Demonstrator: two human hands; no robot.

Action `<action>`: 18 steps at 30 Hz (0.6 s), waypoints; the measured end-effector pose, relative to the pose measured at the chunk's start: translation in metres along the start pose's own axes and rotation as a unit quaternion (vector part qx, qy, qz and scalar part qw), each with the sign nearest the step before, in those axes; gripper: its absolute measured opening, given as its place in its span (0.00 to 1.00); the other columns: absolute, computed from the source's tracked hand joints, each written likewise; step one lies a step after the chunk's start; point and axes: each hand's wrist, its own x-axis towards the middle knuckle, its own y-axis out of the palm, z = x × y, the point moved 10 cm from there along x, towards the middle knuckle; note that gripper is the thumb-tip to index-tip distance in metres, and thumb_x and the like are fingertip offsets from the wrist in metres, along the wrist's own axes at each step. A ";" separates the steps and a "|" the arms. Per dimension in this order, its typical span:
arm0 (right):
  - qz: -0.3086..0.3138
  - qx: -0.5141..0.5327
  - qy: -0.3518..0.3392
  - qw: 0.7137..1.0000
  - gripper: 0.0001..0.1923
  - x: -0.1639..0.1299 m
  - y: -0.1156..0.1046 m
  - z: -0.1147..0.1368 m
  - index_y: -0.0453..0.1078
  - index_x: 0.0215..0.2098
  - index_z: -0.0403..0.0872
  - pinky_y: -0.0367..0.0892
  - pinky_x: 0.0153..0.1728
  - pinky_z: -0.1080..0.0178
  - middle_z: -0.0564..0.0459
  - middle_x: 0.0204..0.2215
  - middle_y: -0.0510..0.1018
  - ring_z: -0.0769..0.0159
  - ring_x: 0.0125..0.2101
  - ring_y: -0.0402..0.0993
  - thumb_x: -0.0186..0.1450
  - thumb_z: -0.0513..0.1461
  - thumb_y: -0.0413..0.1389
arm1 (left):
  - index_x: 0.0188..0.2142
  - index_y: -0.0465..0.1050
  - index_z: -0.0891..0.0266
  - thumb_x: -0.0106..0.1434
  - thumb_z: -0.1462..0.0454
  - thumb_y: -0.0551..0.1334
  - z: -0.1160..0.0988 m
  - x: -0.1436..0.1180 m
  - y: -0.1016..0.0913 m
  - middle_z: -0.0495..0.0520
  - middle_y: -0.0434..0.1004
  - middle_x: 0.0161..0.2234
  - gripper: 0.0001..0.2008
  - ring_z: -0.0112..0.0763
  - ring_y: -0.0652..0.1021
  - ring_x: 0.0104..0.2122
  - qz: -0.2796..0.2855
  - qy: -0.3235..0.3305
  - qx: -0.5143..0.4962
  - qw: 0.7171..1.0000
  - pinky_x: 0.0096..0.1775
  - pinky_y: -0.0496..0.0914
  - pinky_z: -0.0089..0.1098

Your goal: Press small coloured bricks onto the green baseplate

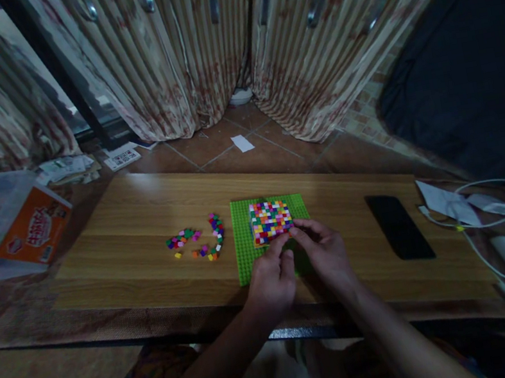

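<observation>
Head view: my left hand (270, 277) and right hand (324, 248) meet at the near edge of the block of small coloured bricks (270, 220), which sits on the green baseplate (245, 245) on the wooden board (119, 238). Fingers of both are curled, tips pinched at the block's lower right corner; whether they hold a brick I cannot tell. Risk, as I judge it: pressing unevenly could pop neighbouring bricks loose or slide the baseplate. Loose bricks (197, 238) lie well to the left; a careless sweep would scatter them.

The square block of tiny plastic cubes (270, 220) sits on the flat studded baseplate (248, 248); loose little cubes (197, 239) lie left, the flat slab phone (399, 225) right.
</observation>
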 end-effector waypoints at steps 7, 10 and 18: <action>0.019 -0.007 0.005 1.000 0.17 0.002 0.003 -0.002 0.77 0.39 0.45 0.73 0.39 0.56 0.47 0.35 0.83 0.59 0.36 0.79 0.56 0.47 0.62 | 0.48 0.76 0.58 0.59 0.63 0.60 0.011 0.000 -0.001 0.55 0.78 0.32 0.17 0.39 0.76 0.37 -0.007 -0.054 -0.102 0.993 0.36 0.69 0.34; 0.006 -0.011 0.008 1.000 0.17 0.002 0.001 -0.001 0.77 0.38 0.44 0.73 0.38 0.57 0.47 0.34 0.84 0.59 0.35 0.80 0.56 0.47 0.62 | 0.47 0.76 0.58 0.59 0.62 0.61 0.017 0.001 0.000 0.54 0.77 0.29 0.16 0.36 0.75 0.32 -0.009 -0.068 -0.113 0.991 0.33 0.68 0.32; 0.025 0.002 0.006 1.000 0.19 0.002 0.005 -0.003 0.77 0.39 0.43 0.72 0.38 0.58 0.46 0.35 0.83 0.60 0.35 0.80 0.57 0.49 0.61 | 0.42 0.73 0.66 0.62 0.60 0.59 0.032 -0.007 0.011 0.43 0.61 0.19 0.13 0.16 0.53 0.14 -0.002 -0.230 -0.351 0.908 0.17 0.49 0.21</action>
